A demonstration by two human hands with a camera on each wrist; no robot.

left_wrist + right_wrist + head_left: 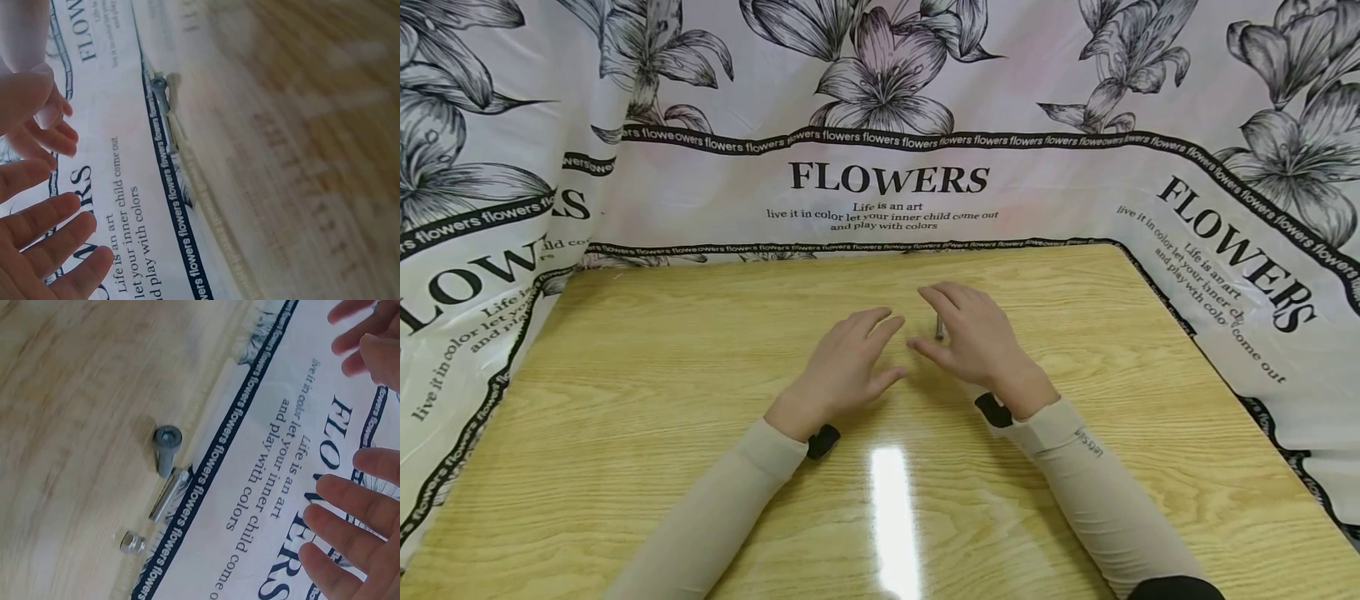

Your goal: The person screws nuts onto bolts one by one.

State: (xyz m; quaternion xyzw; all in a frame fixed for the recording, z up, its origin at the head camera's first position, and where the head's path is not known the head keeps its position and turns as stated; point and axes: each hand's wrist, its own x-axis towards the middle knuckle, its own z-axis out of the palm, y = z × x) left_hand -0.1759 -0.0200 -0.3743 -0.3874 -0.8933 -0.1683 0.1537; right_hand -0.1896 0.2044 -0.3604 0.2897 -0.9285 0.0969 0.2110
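Observation:
Both hands are over the middle of the wooden table, fingers spread and facing each other. My left hand holds nothing. My right hand also holds nothing and partly covers a metal bolt on the table. In the right wrist view, the dark socket-head bolt stands nearest the camera. Beyond it are a slim metal pin and a small shiny hex nut. The left wrist view shows small metal hardware in a line, apart from the fingers of my left hand.
The light wood table reflects a bright strip of light near its front. A white cloth printed with flowers and lettering hangs along its back and both sides. Dark straps sit at the wrists.

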